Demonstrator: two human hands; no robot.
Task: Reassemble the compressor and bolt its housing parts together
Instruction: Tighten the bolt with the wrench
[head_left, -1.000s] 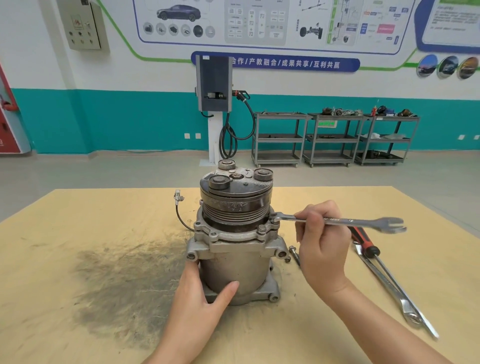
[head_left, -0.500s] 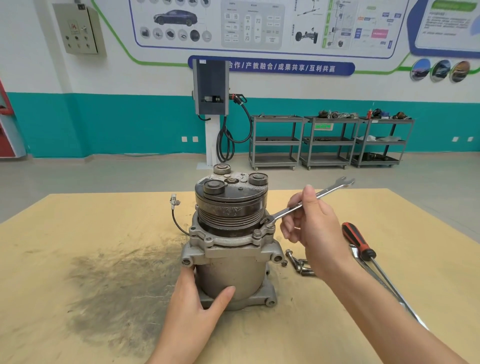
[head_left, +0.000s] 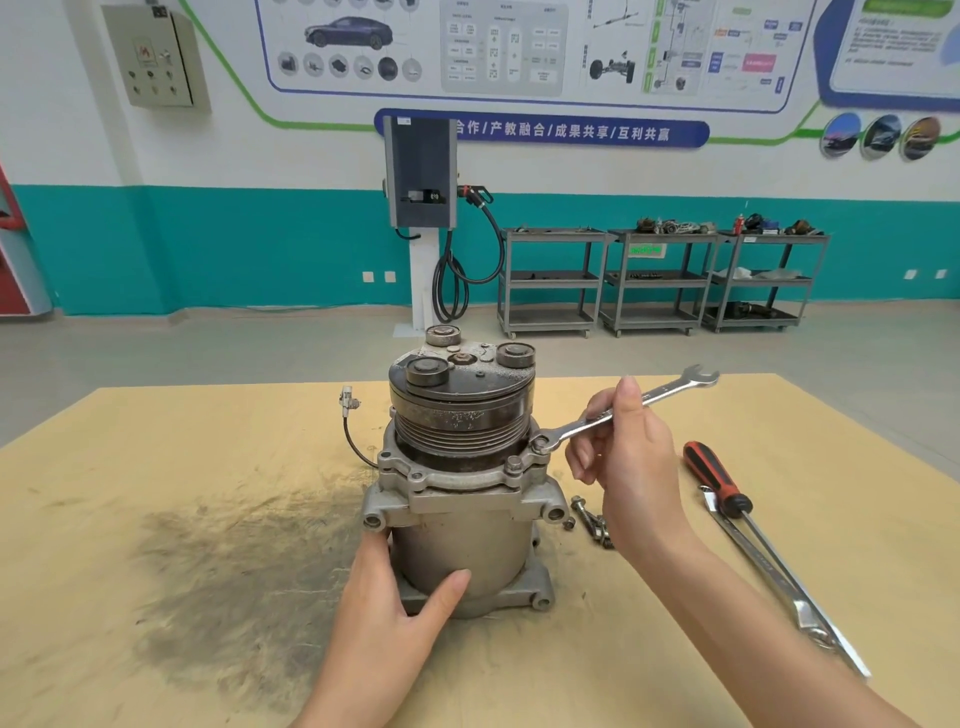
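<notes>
one compressor (head_left: 460, 483) upright on the worktop (head_left: 156, 519). two hands: left (head_left: 395, 623), right (head_left: 631, 467). two spanners: one (head_left: 613, 415) held, one (head_left: 779, 582) lying flat. one screwdriver (head_left: 717, 480). a few loose bolts (head_left: 592, 522), number unclear. three carts (head_left: 660, 280) behind.

Left of the compressor (head_left: 460, 483) the worktop (head_left: 156, 519) lies bare but for its wire connector (head_left: 349, 399). On the right, loose bolts (head_left: 589, 519), a screwdriver (head_left: 719, 486) and a long wrench (head_left: 779, 582) crowd the approach.
</notes>
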